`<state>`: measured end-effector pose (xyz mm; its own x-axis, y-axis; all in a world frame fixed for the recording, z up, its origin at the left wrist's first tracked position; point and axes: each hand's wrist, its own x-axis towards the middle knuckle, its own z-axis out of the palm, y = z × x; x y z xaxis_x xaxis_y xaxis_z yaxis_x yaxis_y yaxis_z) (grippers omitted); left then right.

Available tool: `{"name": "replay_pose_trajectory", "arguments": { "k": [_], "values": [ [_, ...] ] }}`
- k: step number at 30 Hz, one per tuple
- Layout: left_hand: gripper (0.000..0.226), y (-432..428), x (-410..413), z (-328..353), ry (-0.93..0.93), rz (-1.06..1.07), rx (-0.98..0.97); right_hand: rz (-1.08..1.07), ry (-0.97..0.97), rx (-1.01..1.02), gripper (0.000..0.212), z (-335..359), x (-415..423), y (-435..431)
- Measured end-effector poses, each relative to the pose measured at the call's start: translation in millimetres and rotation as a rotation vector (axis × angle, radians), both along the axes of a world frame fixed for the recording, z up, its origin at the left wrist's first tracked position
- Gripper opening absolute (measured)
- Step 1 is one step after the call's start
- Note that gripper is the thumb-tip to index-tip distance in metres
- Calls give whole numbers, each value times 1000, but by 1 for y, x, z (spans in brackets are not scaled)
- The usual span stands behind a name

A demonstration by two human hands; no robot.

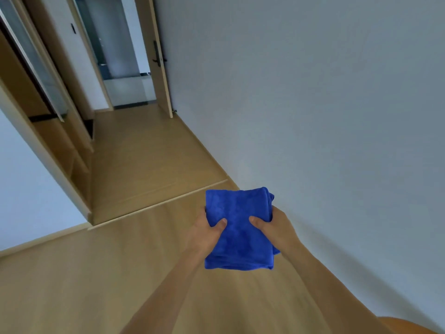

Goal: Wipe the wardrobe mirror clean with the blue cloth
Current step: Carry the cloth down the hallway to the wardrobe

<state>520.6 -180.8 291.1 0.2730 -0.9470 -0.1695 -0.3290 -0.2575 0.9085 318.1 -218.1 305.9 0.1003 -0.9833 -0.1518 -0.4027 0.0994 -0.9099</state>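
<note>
Nearest the camera, the cloth (pixel 238 237) is held out in front of the body, above the floor (pixel 96 273) and touching nothing else. It is folded into a thick pad of several layers. The left hand (pixel 207 235) pinches its left edge, thumb pressed on top and fingers curled beneath, mostly hidden. The right hand (pixel 277 227) grips the right edge the same way, so both hands are closed on the cloth.

It looks like plush microfibre: soft, light and limp, with nothing in it to break. The pile should give good grip, so it is unlikely to slip from the hand. The loose layers at the right and bottom edges will probably sag or unfold if held by one corner. For wiping I would judge it best taken flat under one palm, with the folded edge leading and the fingers spread over the pad so that pressure goes across its whole face.

Beyond the hands the floor runs on between a plain wall (pixel 313 92) on the right and the wardrobe (pixel 67 153) on the left. Its pale reflective panel, probably the mirror (pixel 41 66), is well apart from the cloth, and no wiping has begun. Farthest off stands an open door (pixel 154 25) with a dark handle (pixel 157 55).

No brand, label or writing can be read on the cloth or anywhere else
</note>
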Motion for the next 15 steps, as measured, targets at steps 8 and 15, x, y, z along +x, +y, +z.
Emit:
{"name": "replay_pose_trajectory", "arguments": {
  "k": [8,15],
  "values": [
    [40,-71,23,0,29,174,11,144,17,-26,36,-7,31,-104],
    [40,-117,36,7,35,311,-18,272,-43,-35,19,7,52,-174]
  ]
}}
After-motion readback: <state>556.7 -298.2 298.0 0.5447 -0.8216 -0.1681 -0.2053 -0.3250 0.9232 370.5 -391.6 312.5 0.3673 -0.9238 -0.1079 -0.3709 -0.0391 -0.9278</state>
